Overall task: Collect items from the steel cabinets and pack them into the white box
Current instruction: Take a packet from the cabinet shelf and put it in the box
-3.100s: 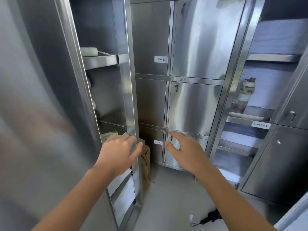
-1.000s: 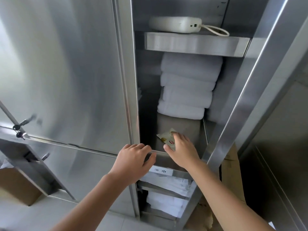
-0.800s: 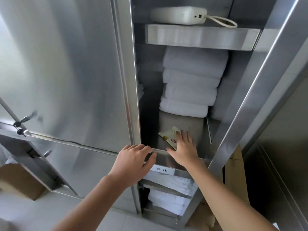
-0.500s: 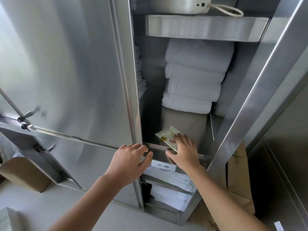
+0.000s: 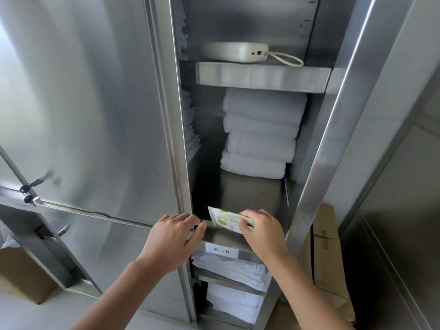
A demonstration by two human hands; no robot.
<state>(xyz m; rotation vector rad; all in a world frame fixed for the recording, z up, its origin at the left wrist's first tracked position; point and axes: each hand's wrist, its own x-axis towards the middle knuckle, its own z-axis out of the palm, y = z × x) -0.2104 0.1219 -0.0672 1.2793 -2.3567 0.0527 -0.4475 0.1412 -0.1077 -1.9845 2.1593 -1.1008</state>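
- Whereas the packet (image 5: 223, 219) lay flat on the shelf (image 5: 250, 194) half a second ago with our fingertips merely pressing on it, we now have it tipped up off the steel at the shelf's front edge.
- Our right hand (image 5: 262, 232) has closed its grip. Fingers above and thumb below pinch the packet's right end, and the rest sticks out toward 9 o'clock.
- Our left hand (image 5: 171, 239) has not shifted. At 9 o'clock of the packet it rests on the cabinet post (image 5: 177, 163), its grip loose and holding nothing, the thumb against the shelf's edge.
- The packet sits at 6 o'clock of the stacked towels (image 5: 259, 134), well apart from them, and they look undisturbed.
- We judge the pick-up done, with one item in hand. What remains is drawing it out toward 6 o'clock and carrying it to the white box, which is not in view.
- The packet looks thin and floppy, so we reckon the pinch should hold firm as we turn away.
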